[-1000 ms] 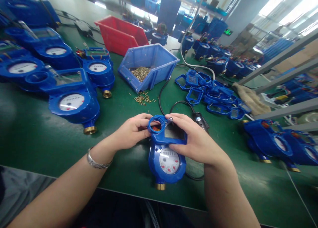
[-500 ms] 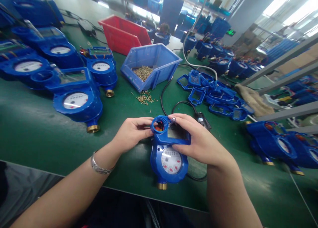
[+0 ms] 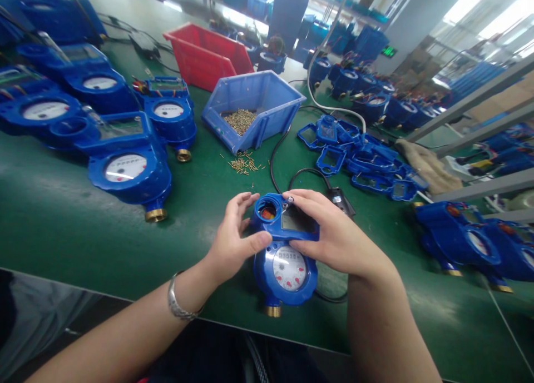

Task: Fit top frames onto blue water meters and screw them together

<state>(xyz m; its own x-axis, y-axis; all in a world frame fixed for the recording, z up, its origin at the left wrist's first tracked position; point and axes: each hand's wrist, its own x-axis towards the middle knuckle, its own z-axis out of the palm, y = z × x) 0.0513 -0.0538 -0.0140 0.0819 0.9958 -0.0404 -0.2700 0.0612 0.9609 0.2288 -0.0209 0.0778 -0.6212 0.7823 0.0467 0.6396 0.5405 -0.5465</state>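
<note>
A blue water meter [image 3: 286, 260] with a white dial and a brass fitting lies on the green table [image 3: 62, 227] in front of me. My right hand [image 3: 334, 235] grips the blue display cover on top of it, fingers over its screen. My left hand [image 3: 236, 238] rests against the meter's left side, thumb on the body and fingers spread beside the round opening.
A blue bin [image 3: 254, 108] of brass screws stands behind, with loose screws [image 3: 244, 164] spilled in front. A red bin [image 3: 204, 55] is farther back. Finished meters [image 3: 125, 169] crowd the left, blue covers [image 3: 359, 155] and more meters [image 3: 459, 238] the right. A black cable [image 3: 292, 177] loops behind the meter.
My left hand has let go of the round opening, moved down to the meter's side and spread its fingers. The right hand stays on the cover.
</note>
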